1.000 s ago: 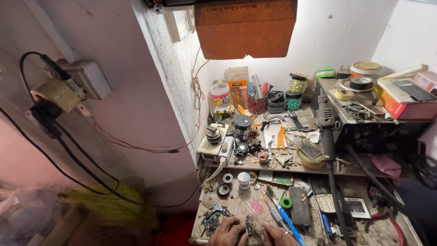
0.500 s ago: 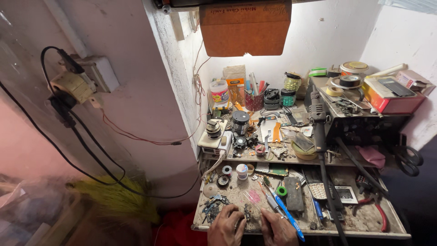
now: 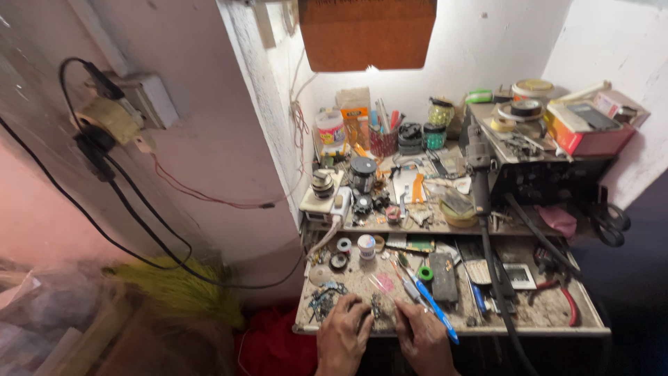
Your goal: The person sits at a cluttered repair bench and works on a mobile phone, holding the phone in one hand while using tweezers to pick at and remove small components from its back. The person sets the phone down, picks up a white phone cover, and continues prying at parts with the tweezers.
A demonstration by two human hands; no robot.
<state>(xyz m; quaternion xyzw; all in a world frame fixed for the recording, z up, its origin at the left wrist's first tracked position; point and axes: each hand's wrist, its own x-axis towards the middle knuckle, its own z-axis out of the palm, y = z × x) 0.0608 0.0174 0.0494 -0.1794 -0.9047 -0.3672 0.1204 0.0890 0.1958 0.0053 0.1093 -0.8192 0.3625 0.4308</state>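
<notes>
1. Small part [image 3: 379,306]: dark, irregular, metallic-looking piece with an uneven outline, too small to identify. It sits at the front edge of the lower workbench shelf [image 3: 557,322], between the 2 hands.
2. Left hand [image 3: 343,334]: knuckles up, fingers curled in toward the small part and touching its left side; whether they pinch it cannot be told.
3. Right hand [image 3: 422,335]: fingers bent toward the part's right side, touching or just beside it; grip cannot be told.
4. Blue-handled tool [image 3: 433,305]: lies diagonally just beside the right hand.
5. Black rectangular block [image 3: 442,276]: flat on the shelf, beyond the right hand.
6. Green tape roll [image 3: 425,273]: just left of the block.
7. Tangle of small dark parts [image 3: 321,298]: left of the left hand.
8. Red-handled pliers [image 3: 567,301]: well apart, at the shelf's right end.
9. Upper shelf: jars, pen holder [image 3: 381,139], cluttered tools.
</notes>
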